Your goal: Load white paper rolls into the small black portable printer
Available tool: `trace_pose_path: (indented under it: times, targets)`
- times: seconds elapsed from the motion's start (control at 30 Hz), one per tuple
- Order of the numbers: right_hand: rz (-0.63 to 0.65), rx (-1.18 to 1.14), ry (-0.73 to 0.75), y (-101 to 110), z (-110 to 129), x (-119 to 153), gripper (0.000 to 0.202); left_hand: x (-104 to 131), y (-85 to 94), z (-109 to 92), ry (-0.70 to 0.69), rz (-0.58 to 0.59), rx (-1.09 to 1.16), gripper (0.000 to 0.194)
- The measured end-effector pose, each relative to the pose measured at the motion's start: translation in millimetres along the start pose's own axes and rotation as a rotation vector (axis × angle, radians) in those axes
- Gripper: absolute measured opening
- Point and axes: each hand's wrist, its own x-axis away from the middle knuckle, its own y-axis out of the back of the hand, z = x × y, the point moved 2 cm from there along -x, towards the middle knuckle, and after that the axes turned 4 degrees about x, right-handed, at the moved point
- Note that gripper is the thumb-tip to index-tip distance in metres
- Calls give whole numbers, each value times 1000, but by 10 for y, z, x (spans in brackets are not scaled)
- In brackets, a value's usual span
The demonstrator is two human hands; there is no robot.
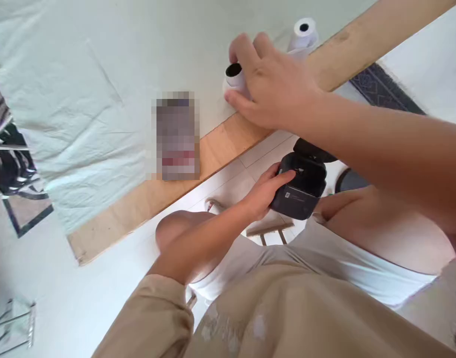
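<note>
My left hand [264, 193] holds a small black portable receipt printer [300, 201] over my lap, thumb at its opening. The printer's lid [313, 150] is swung up, partly hidden behind my right forearm. My right hand [278, 82] is at the table edge, its thumb and fingers curved round a white paper roll [231, 85] with a dark hollow core. Most of that roll's far side is hidden by the hand. Just beyond my right hand stands a second white paper roll [301, 39], upright, with a loose paper end.
A pale, creased cloth [90, 124] covers the table, leaving a bare wooden edge [138, 211]. A pixelated rectangular item [178, 136] lies near that edge. Below are a wooden stool [270, 230] and tiled floor. A dark patterned mat [388, 89] lies at right; a metal rack [14, 323] stands lower left.
</note>
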Motion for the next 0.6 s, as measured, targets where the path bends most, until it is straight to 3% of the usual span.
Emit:
trace_pose_path:
  times: [0.17,0.3,0.43,0.47,0.53,0.6]
  targets:
    - [12,-5,90,30,123,-184,57,11,56,38,-27,-33,-5,51]
    - [-98,-402,80,47,11,-118,72,-25,72,28,-26,-44,26,46]
    - [-208,-1303,129,56,-403,455,43,-26,107,-29,-42,-59,60,43]
    - [-156,-1448,67,19,-537,637,36,-21,120,-43,-46,-60,69,43]
    - [-18,-1497,18,-90,-772,977,39,-14,145,-64,-56,-59,80,43]
    - [15,-1324,53,-237,-946,1228,41,-14,160,-74,-74,-57,82,42]
